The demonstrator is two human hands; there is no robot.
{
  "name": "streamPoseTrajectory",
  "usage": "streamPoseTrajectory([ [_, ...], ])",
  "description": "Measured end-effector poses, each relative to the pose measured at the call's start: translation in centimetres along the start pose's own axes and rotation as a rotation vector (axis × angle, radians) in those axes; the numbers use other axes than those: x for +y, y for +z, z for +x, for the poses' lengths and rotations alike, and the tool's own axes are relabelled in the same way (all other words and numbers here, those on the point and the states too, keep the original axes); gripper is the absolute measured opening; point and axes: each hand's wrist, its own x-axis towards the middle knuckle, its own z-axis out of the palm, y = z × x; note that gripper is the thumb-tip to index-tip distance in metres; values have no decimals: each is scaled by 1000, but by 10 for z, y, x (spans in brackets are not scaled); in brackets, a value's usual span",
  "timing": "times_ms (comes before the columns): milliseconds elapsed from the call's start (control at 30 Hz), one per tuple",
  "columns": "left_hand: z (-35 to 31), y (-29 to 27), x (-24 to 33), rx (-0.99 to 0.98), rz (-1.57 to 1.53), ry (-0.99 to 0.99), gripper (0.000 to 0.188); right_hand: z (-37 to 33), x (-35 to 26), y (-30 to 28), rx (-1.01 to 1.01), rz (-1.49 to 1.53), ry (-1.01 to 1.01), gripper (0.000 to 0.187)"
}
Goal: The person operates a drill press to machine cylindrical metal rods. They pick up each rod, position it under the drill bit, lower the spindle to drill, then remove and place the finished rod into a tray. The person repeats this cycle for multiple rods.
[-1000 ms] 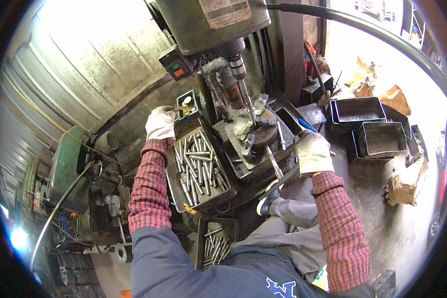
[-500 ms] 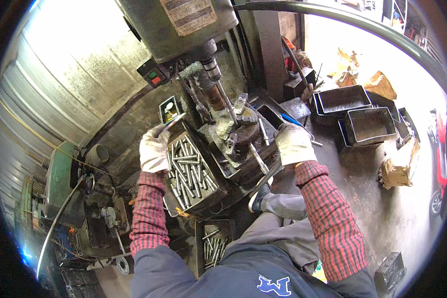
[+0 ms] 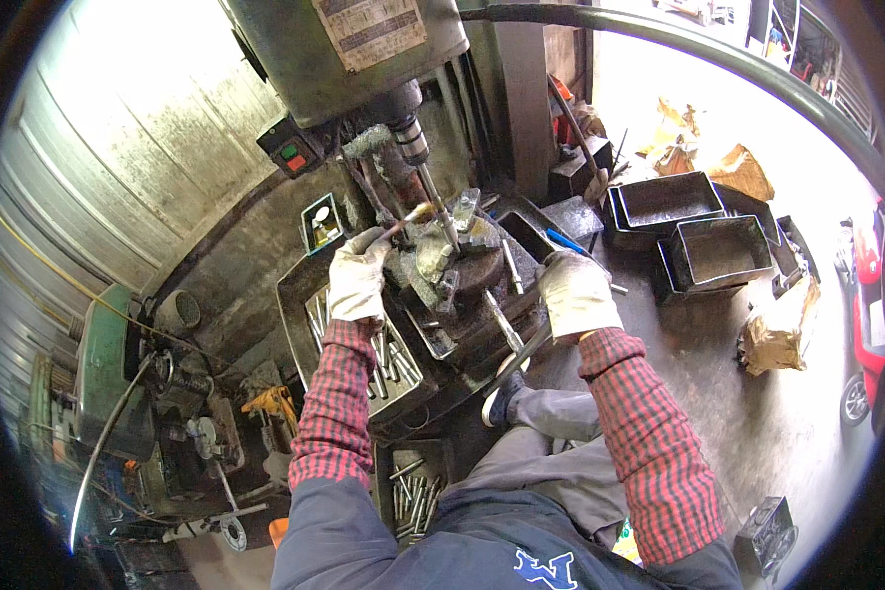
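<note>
My gloved left hand (image 3: 357, 278) pinches a thin brush-like stick (image 3: 401, 224), whose yellowish tip sits beside the drill bit (image 3: 441, 211) under the chuck (image 3: 409, 133) of a green drill press. The bit points down at a workpiece clamped in a greasy vise (image 3: 452, 267). My gloved right hand (image 3: 575, 292) is closed at the vise's right side on a metal lever (image 3: 519, 356) that slants down toward my knee. Below my left wrist lies a dark tray of metal rods (image 3: 395, 366).
A switch box with green and red buttons (image 3: 287, 153) hangs left of the chuck. Empty metal boxes (image 3: 720, 251) stand on the floor at right, next to a crumpled paper bag (image 3: 775, 334). A second tray of rods (image 3: 413, 495) lies between my knees. Machinery crowds the left.
My left hand left the rod tray's edge and rose to the drill bit, now with the thin stick in it. My right hand stayed at the vise's right side; the view shifted.
</note>
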Motion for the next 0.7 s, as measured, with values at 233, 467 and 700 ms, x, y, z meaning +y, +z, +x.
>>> streamPoseTrajectory([
  [233,25,-87,-17,393,259,161,31,-3,-1,0,79,92,-40,24],
  [467,48,-109,-32,404,966,-76,34,1,-2,-3,-6,69,22,28],
  [700,-28,-24,7,455,213,258,90,0,-11,-13,34,182,109,38],
])
